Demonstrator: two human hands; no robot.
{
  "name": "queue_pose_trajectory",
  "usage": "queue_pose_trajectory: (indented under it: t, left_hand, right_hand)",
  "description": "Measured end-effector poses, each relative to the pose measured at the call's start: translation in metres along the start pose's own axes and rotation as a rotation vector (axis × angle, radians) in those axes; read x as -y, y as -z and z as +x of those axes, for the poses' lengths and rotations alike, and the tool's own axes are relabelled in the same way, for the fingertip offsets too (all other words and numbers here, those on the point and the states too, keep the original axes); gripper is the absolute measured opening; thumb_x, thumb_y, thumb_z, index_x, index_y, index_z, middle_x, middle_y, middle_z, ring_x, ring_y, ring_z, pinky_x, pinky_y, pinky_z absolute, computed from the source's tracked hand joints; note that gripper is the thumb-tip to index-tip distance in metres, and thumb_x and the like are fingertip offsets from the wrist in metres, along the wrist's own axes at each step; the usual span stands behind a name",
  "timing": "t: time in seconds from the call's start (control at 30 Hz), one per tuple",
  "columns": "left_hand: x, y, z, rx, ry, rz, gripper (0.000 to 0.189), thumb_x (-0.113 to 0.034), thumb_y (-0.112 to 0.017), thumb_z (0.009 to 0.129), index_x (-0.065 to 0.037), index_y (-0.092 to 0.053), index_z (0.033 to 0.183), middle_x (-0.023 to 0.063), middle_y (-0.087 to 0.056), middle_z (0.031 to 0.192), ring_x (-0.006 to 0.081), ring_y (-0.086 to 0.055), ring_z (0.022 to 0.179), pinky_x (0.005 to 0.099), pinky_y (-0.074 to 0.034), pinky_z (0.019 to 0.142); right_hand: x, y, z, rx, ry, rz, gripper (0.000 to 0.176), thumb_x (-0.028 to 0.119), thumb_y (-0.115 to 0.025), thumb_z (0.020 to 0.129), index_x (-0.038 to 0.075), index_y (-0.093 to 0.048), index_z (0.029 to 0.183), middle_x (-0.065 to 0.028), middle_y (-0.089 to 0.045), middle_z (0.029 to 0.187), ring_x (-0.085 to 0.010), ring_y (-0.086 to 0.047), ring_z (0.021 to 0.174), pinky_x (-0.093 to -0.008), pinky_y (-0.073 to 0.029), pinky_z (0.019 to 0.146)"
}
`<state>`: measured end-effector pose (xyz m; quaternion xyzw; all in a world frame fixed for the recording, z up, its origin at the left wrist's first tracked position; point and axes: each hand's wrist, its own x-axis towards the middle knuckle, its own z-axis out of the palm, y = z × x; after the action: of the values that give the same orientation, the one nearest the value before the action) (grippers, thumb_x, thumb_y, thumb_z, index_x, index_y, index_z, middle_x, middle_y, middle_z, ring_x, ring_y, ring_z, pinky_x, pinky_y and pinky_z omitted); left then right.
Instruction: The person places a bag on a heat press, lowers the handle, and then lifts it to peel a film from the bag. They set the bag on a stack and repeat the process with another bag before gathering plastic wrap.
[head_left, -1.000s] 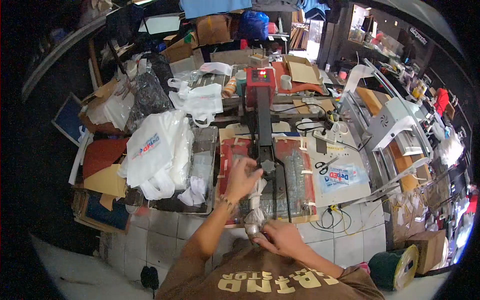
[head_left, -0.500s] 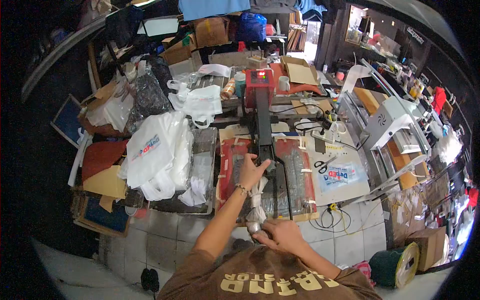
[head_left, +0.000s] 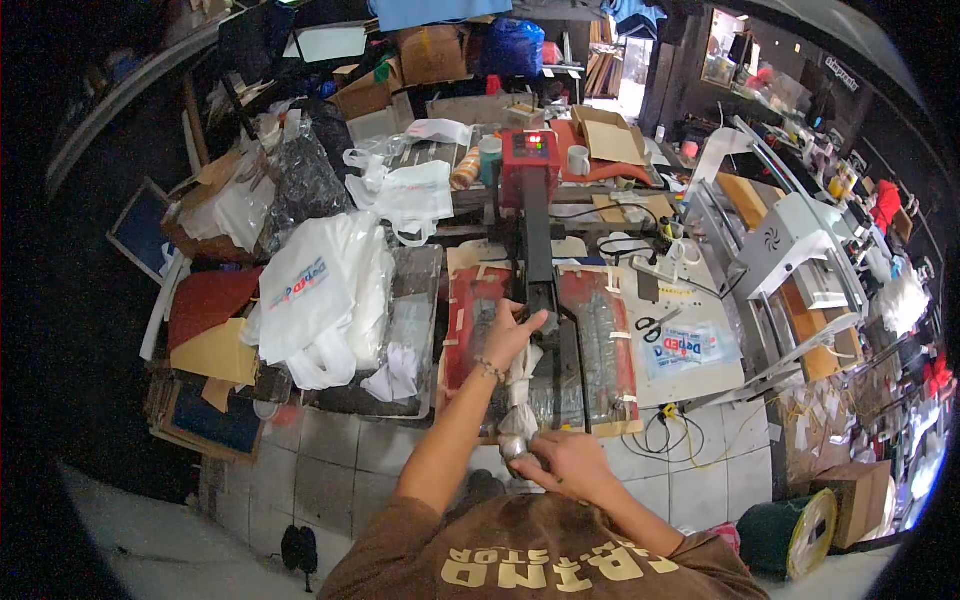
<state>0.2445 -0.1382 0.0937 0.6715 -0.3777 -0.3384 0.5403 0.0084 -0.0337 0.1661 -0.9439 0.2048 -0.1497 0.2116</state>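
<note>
A heat press with a red control box (head_left: 528,155) and a dark arm (head_left: 538,240) stands before me over a red and grey base plate (head_left: 605,350). My left hand (head_left: 515,335) is at the front end of the dark arm, its fingers around a part there. From that spot a handle wrapped in whitish cloth (head_left: 520,385) runs toward me, ending in a silvery wrapped tip (head_left: 512,445). My right hand (head_left: 567,462) is closed round this tip. The fingertips of my right hand are partly hidden.
White printed bags (head_left: 310,290) are piled at the left, with another white bag (head_left: 415,195) behind them. Scissors (head_left: 655,325) and a printed plastic sheet (head_left: 680,350) lie to the right. A large framed machine (head_left: 790,240) stands further right, with loose cables (head_left: 665,435) on the floor.
The view has shifted slightly, so the bench appears a little further right. Both hands keep nearly the same places on the press and its handle.
</note>
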Motion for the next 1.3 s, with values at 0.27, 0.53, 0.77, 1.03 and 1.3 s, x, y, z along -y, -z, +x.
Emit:
queue_pose_trajectory:
  t: [0.27, 0.53, 0.77, 1.03, 1.3]
  left_hand:
    - [-0.004, -0.003, -0.006, -0.071, -0.065, -0.057, 0.058, -0.04, -0.08, 0.081, 0.002, -0.051, 0.11, 0.0113, -0.062, 0.099, 0.0184, -0.059, 0.089, 0.0326, -0.048, 0.08]
    - [0.017, -0.006, 0.006, -0.047, -0.073, -0.129, 0.057, -0.034, -0.081, 0.083, 0.003, -0.051, 0.113, 0.0106, -0.062, 0.1, 0.0169, -0.059, 0.091, 0.0306, -0.048, 0.084]
    - [0.0, -0.004, -0.004, -0.07, -0.077, -0.101, 0.061, -0.034, -0.083, 0.08, 0.004, -0.05, 0.115, 0.0125, -0.063, 0.104, 0.0174, -0.06, 0.094, 0.0306, -0.048, 0.084]
    - [0.012, -0.005, 0.004, -0.034, -0.055, -0.132, 0.062, -0.035, -0.083, 0.081, 0.003, -0.049, 0.117, 0.0133, -0.062, 0.107, 0.0186, -0.059, 0.096, 0.0316, -0.048, 0.086]
    - [-0.004, -0.002, -0.006, -0.039, -0.043, -0.09, 0.062, -0.04, -0.08, 0.082, 0.003, -0.048, 0.114, 0.0123, -0.062, 0.099, 0.0183, -0.059, 0.089, 0.0323, -0.048, 0.08]
  right_hand:
    - [0.0, -0.002, -0.003, 0.009, -0.035, 0.012, 0.045, 0.046, -0.064, 0.09, 0.004, -0.062, 0.075, -0.0132, -0.062, 0.071, -0.0347, -0.062, 0.064, -0.0443, -0.048, 0.056]
    - [0.002, -0.001, -0.004, -0.056, -0.002, -0.011, 0.047, 0.047, -0.064, 0.089, 0.003, -0.062, 0.074, -0.0146, -0.062, 0.071, -0.035, -0.063, 0.064, -0.0446, -0.049, 0.057]
    - [0.001, -0.003, -0.005, 0.023, -0.065, 0.013, 0.05, 0.056, -0.058, 0.088, 0.007, -0.065, 0.082, -0.0156, -0.065, 0.075, -0.0372, -0.065, 0.072, -0.049, -0.05, 0.065]
    - [-0.001, -0.007, -0.005, -0.026, -0.059, 0.025, 0.045, 0.052, -0.062, 0.087, 0.007, -0.066, 0.081, -0.0141, -0.065, 0.075, -0.0359, -0.065, 0.07, -0.0471, -0.051, 0.062]
    - [0.001, -0.003, -0.003, -0.029, -0.051, 0.012, 0.042, 0.051, -0.065, 0.085, 0.008, -0.067, 0.086, -0.0126, -0.064, 0.074, -0.0345, -0.065, 0.069, -0.0467, -0.051, 0.06]
